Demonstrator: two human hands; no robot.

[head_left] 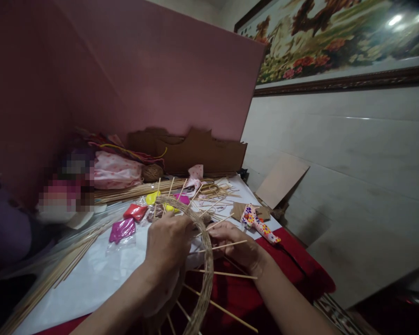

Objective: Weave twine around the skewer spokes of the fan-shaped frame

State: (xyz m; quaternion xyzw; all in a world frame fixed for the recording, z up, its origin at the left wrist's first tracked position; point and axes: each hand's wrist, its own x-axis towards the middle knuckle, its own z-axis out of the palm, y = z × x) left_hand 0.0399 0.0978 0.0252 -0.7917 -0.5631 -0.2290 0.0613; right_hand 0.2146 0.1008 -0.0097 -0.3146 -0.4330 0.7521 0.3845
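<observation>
A large ring woven of brown twine [206,260] stands tilted before me, with several thin wooden sticks [232,274] poking out through its band. Inside the ring, my left hand [168,239] is closed in a curl at the upper band; its fingertips are hidden. Outside the band, at the right, my right hand [236,243] has its fingers bent and pressed together against the twine edge, close to the sticks. Whether a loose strand lies between those fingers cannot be made out. Pale cloth hangs under my left wrist.
Red [136,211] and magenta packets [122,230] lie on the white table covering [101,270]. Long sticks [73,260] run along the left. Behind are a twine ball [152,172] and torn cardboard [195,149]. A flowered tool [260,224] lies at right on red cloth.
</observation>
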